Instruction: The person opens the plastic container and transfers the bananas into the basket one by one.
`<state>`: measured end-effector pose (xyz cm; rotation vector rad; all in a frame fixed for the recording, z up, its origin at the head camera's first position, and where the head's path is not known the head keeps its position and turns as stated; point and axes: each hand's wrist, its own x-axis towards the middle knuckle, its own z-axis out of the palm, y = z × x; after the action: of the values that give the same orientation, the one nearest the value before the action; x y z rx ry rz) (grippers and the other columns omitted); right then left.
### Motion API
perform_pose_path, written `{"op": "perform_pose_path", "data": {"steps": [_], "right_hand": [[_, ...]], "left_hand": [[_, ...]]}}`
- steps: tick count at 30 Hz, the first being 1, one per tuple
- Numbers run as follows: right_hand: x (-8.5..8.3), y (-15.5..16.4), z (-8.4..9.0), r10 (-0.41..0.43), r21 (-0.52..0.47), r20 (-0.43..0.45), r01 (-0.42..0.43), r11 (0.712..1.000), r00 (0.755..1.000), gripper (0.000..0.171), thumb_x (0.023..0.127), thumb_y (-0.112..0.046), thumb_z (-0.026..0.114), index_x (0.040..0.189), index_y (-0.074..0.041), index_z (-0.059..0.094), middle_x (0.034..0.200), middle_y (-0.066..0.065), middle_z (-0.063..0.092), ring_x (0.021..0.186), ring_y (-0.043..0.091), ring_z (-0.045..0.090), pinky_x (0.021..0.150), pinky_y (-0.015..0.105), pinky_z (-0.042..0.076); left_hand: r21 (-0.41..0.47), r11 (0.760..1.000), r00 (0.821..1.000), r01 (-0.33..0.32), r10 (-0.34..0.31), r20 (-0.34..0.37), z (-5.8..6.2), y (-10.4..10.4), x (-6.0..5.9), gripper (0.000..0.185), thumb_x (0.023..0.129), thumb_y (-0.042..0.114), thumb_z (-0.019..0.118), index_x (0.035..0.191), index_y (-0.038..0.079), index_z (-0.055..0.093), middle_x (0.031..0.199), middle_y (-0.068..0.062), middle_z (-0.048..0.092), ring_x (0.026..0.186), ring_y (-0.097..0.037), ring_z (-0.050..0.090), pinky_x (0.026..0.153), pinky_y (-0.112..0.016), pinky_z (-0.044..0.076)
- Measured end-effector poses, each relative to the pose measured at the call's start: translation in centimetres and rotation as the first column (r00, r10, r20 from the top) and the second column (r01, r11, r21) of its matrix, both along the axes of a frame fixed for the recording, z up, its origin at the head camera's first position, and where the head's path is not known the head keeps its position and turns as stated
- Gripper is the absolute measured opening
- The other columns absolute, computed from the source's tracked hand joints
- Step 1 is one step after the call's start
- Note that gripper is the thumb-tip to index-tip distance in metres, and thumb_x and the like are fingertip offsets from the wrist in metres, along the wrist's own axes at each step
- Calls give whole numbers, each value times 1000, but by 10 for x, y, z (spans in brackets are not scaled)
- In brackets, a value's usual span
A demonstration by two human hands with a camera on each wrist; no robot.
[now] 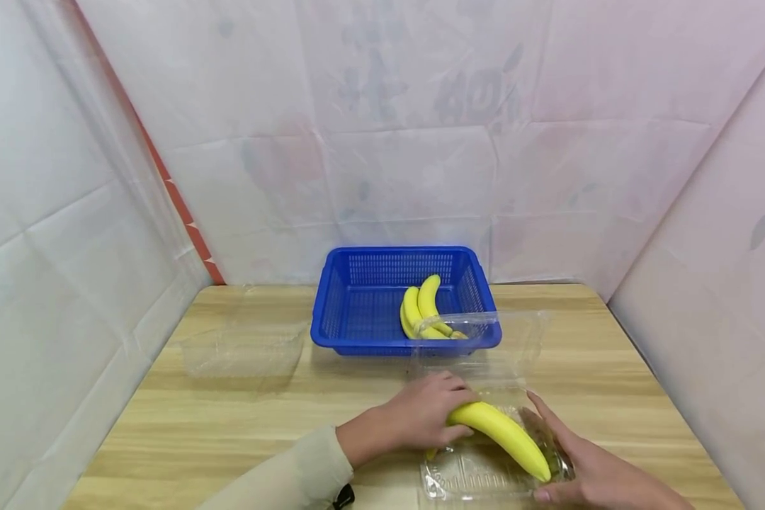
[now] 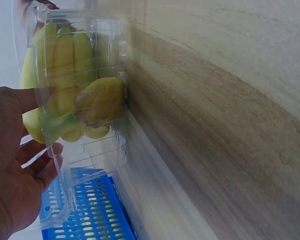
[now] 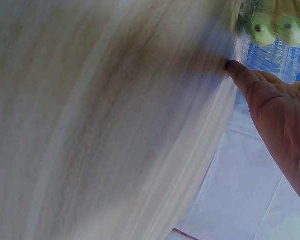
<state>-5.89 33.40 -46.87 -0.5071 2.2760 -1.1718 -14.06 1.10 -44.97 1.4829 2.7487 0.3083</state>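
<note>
the right hand (image 1: 602, 476) lies with flat fingers against the right edge of a clear clamshell box (image 1: 484, 473) at the table's (image 1: 229, 418) near edge. the left hand (image 1: 421, 414) curls round the stem end of a banana bunch (image 1: 500, 435) resting in that box. farther back a blue basket (image 1: 357, 304) holds more bananas (image 1: 423, 308); a second clear box (image 1: 242, 347) sits left of it.

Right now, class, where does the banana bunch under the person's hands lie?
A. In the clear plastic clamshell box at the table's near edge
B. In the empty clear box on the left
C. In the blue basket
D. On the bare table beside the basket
A: the banana bunch lies in the open clear clamshell box, with the left hand gripping its stem end.
</note>
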Motion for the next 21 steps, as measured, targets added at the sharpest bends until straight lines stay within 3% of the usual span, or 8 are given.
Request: {"op": "perform_pose_path", "data": {"steps": [4,13,18,21], "right_hand": [[1,0,2,7,-2,-47,-7,1000,999,123,95,-32,81,171,-28,-15,172,37,19,144,-18,29,103,10,43],[0,1,3,-6,34,-20,6,999,1000,123,94,-35,81,171,-34,-15,174,35,18,143,-21,26,101,11,43],[0,1,2,-7,43,-27,8,999,1000,123,94,-36,81,171,-34,-15,174,35,16,142,-22,23,102,11,42],[-1,2,1,1,2,13,-1,1000,1000,122,96,-31,80,170,-34,-16,174,35,10,140,-26,19,102,9,40]], "left_hand": [[-15,1000,1000,11,-11,5,1,2,0,54,99,48,73,148,27,62,136,10,70,124,-7,62,110,-23,50],[-27,1000,998,9,-8,58,0,10,1,56,98,48,74,149,32,59,136,11,68,118,-4,62,101,-19,52],[-36,999,999,34,-33,26,-6,17,3,51,96,46,78,143,31,62,126,11,69,107,-1,62,92,-16,51],[-48,998,999,38,-37,9,-10,20,5,49,95,41,80,139,31,62,121,12,68,105,0,61,92,-16,51]]}}
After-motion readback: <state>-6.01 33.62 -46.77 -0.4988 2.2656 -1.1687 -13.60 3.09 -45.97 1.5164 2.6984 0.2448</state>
